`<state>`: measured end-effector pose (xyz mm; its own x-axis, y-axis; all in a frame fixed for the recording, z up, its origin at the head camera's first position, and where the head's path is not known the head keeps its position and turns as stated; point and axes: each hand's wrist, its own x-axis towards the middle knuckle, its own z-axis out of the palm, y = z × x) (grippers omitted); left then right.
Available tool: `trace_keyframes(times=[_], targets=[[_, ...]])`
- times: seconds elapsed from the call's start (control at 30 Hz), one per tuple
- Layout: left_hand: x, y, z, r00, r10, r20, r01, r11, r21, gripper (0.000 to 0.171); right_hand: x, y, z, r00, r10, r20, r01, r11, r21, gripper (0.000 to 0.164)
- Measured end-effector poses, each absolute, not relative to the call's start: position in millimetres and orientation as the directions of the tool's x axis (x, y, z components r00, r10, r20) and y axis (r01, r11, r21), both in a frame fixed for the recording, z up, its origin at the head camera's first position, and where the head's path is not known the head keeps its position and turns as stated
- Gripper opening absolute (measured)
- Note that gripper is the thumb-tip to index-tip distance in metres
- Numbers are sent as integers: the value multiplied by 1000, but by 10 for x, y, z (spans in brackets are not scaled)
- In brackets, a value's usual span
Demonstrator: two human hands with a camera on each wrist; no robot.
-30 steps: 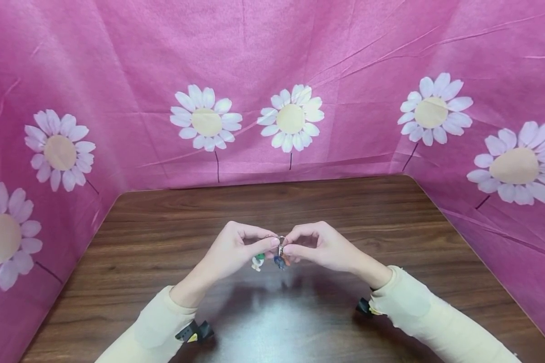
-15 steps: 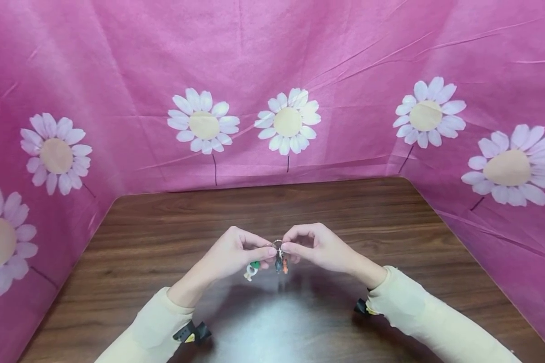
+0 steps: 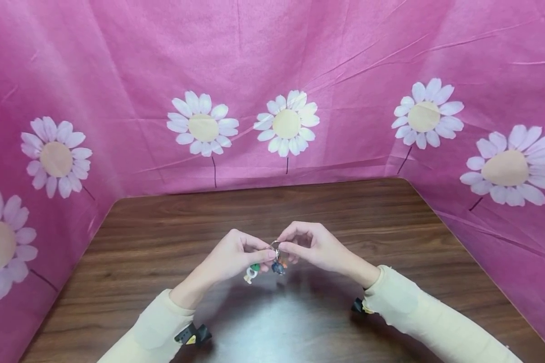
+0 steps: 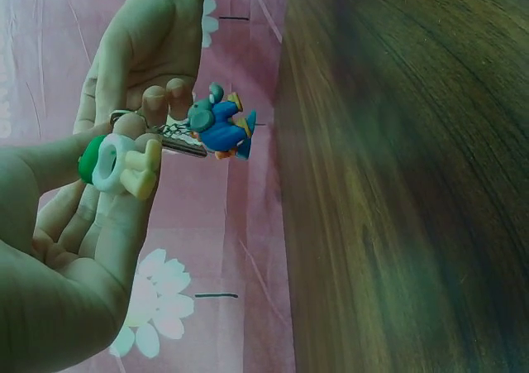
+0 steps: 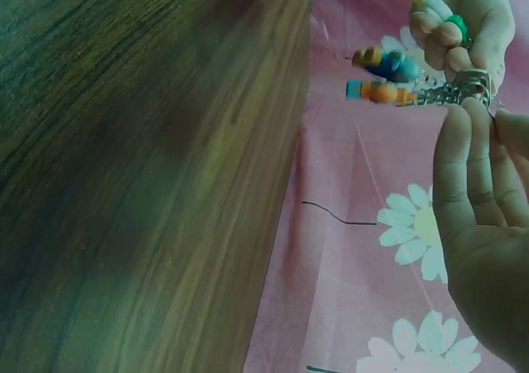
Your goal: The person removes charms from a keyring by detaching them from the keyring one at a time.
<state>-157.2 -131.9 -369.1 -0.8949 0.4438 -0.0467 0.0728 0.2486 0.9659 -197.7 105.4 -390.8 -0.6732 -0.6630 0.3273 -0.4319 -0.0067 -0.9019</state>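
Above the table, my left hand [image 3: 230, 255] pinches a metal key ring [image 3: 275, 244] between thumb and index finger. My right hand [image 3: 317, 246] pinches the same ring from the other side with thumb and fingertips. A blue and grey figure charm [image 4: 221, 123] hangs on a chain below the ring, with an orange figure charm [image 5: 382, 93] beside it. Against the left fingers hangs a charm in green, white and pale yellow [image 4: 111, 163]. A flat metal piece [image 4: 183, 145], perhaps a key, shows near the chain. Fingertips hide part of the ring.
The dark wood table [image 3: 163, 217] lies under both hands. Pink cloth [image 3: 250, 45] printed with white daisies stands around its back and sides. Black wrist straps [image 3: 193, 334] sit at both cream sleeves.
Both hands keep their grip on the ring, and the right hand has shifted slightly left. The hanging charms have swung and turned; the blue one now partly covers the orange one.
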Motion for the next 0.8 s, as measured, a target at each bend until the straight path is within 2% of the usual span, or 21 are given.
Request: trace_keyframes(times=[0.17, 0.47, 0.57, 0.63, 0.8], targets=[[-1569, -1316, -3698, -893, 448, -42, 78, 245, 966, 16, -1982, 1060, -3892, -647, -657, 388, -525, 15, -851, 9], [-1546, -1323, -3713, -888, 458, -35, 111, 288, 951, 14, -2004, 1053, -3856, -519, -713, 472, -719, 65, -692, 15], [-1542, -1334, -3705, -888, 458, -28, 123, 297, 947, 12, -1996, 1057, -3843, -497, -721, 482, -756, 87, -649, 17], [-1545, -1338, -3699, -891, 453, -20, 134, 305, 943, 12, -1986, 1064, -3846, -510, -720, 471, -748, 102, -656, 16], [-1543, -1371, -3664, -910, 415, 21, 151, 282, 948, 14, -1956, 1053, -3890, -602, -691, 400, -641, 120, -758, 14]])
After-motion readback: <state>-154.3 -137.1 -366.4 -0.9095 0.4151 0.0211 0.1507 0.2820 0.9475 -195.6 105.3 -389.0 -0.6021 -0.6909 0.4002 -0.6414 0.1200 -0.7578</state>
